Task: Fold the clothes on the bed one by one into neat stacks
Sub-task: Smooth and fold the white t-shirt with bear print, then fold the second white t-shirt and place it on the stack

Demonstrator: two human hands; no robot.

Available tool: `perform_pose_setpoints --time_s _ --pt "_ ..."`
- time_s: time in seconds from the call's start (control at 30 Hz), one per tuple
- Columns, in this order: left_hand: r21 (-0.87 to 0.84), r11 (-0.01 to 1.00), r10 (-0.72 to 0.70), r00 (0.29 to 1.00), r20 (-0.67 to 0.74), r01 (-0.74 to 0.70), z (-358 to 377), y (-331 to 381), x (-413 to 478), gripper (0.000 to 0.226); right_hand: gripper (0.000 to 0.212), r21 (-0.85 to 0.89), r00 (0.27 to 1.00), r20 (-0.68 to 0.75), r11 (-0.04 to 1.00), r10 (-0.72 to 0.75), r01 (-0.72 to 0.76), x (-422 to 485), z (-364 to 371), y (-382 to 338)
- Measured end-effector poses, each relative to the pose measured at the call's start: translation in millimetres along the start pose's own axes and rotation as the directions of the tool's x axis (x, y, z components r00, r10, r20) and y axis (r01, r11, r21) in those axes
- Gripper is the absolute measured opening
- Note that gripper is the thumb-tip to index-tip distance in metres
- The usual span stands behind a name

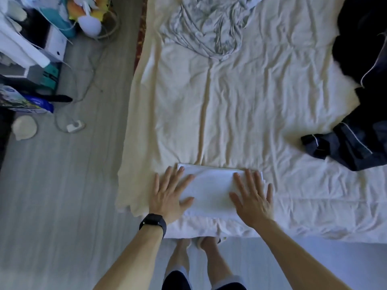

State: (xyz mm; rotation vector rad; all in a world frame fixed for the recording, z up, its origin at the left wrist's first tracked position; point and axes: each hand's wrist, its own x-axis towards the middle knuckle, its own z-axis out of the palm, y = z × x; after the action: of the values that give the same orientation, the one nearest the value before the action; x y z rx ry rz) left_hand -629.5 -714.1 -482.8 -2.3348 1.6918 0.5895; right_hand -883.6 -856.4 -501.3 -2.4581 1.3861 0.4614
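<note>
Head view, looking down at near edge of bed (293,206). Pressing flat on folded white garment (211,191) with left hand (167,195) and right hand (253,197), palms down. On left end of the fold: left fingers (187,180) straight and spread, index and thumb on the cloth, outer fingers off it on the sheet. On right end: right fingers (240,181) straight, slightly spread, little finger just past the stacked right edges. Nothing pinched or gripped by either hand. Bare white strip of the fold between the two thumbs. Folded into a neat rectangle, long side across, far edge level with the fingertips, near edge under the palms, close to mattress edge. Black watch (154,221) on left wrist, behind the palm. Well beyond the fingertips, near top of frame: grey patterned garment (207,28), crumpled, unfolded. Far right of right fingers: dark navy garment (356,132) with white piping, heaped, unfolded, running off frame. Wrinkled cream sheet (240,101) between fingertips and both heaps. Left of left fingers, past draped sheet edge: grey plank floor (62,195), white plug block (75,125) with cable, round pale object beside it, cannot tell what. Blurred clutter of boxes and bags at upper left. Below the wrists: bare feet (207,243) at bed edge.
</note>
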Motion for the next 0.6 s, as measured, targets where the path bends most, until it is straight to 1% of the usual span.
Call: perform_pose_setpoints --time_s 0.07,0.1,0.17,0.2,0.23,0.27,0.33,0.4,0.43,0.5,0.6 --pt "-0.012 1.0 -0.028 0.993 0.118 0.029 -35 -23 -15 0.064 0.069 0.01 0.995 0.097 0.999 0.034 -0.035 -12 -33 -16" --pt "-0.018 0.999 -0.042 0.987 0.157 0.045 -55 -34 -22 0.062 0.069 0.045 0.994 0.107 0.998 0.028 -0.033 -18 -51 -28" --pt "-0.03 0.995 -0.091 0.979 0.182 0.098 -97 -59 -30 0.062 0.066 0.168 0.996 0.083 0.986 -0.031 0.016 -26 -96 -64" --pt "-0.054 0.99 -0.117 0.97 0.214 0.132 -119 -72 -34 0.062 0.065 0.221 0.996 0.06 0.974 -0.073 0.058 -29 -120 -86" --pt "-0.103 0.981 -0.139 0.966 0.216 0.164 -142 -86 -38 0.063 0.062 0.259 0.993 0.028 0.961 -0.112 0.101 -32 -145 -111" --pt "-0.144 0.973 -0.149 0.97 0.192 0.178 -165 -101 -41 0.063 0.06 0.287 0.99 -0.017 0.948 -0.14 0.139 -34 -169 -137" --pt "-0.199 0.97 -0.119 0.987 0.107 0.138 -210 -135 -49 0.063 0.059 0.323 0.978 -0.142 0.926 -0.155 0.194 -38 -214 -191" --pt "-0.217 0.974 -0.074 0.997 -0.006 0.071 -256 -177 -58 0.062 0.067 0.333 0.948 -0.292 0.915 -0.128 0.226 -43 -255 -248" --pt "-0.214 0.976 -0.047 0.997 -0.068 0.031 -279 -200 -63 0.061 0.066 0.336 0.926 -0.363 0.911 -0.108 0.238 -47 -273 -274" --pt "-0.199 0.979 0.005 0.981 -0.193 -0.044 -324 -249 -76 0.06 0.055 0.329 0.866 -0.495 0.906 -0.076 0.267 -54 -310 -326" --pt "-0.14 0.983 0.07 0.949 -0.307 -0.118 -393 -315 -100 0.06 0.043 0.288 0.803 -0.594 0.922 -0.041 0.26 -68 -362 -391"
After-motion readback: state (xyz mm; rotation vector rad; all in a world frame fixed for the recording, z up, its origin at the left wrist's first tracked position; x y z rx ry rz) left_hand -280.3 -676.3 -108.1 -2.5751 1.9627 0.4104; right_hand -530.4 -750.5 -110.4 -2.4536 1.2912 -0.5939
